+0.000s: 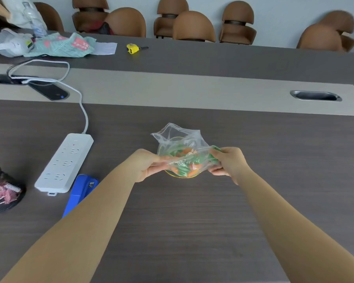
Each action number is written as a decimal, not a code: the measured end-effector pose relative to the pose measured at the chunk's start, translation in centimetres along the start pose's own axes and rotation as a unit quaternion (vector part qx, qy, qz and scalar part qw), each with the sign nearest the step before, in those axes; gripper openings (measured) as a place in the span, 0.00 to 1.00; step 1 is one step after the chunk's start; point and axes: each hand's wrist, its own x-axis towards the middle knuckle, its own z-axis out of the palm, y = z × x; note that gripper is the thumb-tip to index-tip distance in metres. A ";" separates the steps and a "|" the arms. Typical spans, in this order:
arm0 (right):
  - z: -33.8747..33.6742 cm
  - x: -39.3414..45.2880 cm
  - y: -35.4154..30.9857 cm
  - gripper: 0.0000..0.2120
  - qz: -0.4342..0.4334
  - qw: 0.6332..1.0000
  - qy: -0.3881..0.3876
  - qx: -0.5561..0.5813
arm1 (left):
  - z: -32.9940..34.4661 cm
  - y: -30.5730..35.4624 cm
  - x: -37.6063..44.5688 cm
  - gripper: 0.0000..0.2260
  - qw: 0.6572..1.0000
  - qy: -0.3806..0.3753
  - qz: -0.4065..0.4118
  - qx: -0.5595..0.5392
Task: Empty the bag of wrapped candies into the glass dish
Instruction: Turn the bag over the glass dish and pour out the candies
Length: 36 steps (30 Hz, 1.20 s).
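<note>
Over the yellow-rimmed glass dish (181, 176) our left hand (145, 167) and right hand (228, 163) pinch the clear plastic candy bag (180, 139) by opposite edges (pouring seems underway); next, tip and shake.

1. The bag (180, 139), clear crumpled plastic, is held above the glass dish, its mouth stretched sideways, its loose end rising toward the worktop's far edge.
2. The wrapped candies (184, 160), green and orange, show through the plastic, bunched low over the dish.
3. The glass dish (181, 176), yellow-tinted, stands mid-worktop, mostly hidden beneath the bag.
</note>
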 end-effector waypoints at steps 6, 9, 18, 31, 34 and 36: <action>0.2 -0.3 -0.3 0.13 -0.024 1.000 -0.015 -0.004 | 0.4 0.2 0.7 0.17 0.998 0.033 0.052 0.022; 0.2 -0.1 -0.3 0.17 -0.050 0.998 -0.020 -0.036 | 0.7 0.3 0.7 0.20 0.996 0.028 0.080 0.040; -0.2 0.4 -0.4 0.07 -0.095 0.992 0.008 -0.080 | 0.9 0.3 1.0 0.21 0.988 0.043 0.116 0.093; 0.2 0.5 -1.0 0.08 -0.152 0.979 0.053 -0.125 | 1.1 0.0 1.5 0.11 0.861 0.195 0.147 0.446; 0.0 0.4 -1.3 0.13 -0.152 0.977 0.053 -0.138 | 1.0 0.2 1.2 0.09 0.878 0.204 0.167 0.399; -0.2 0.2 -1.6 0.12 -0.158 0.974 0.061 -0.148 | 1.0 0.5 1.1 0.06 0.899 0.193 0.195 0.343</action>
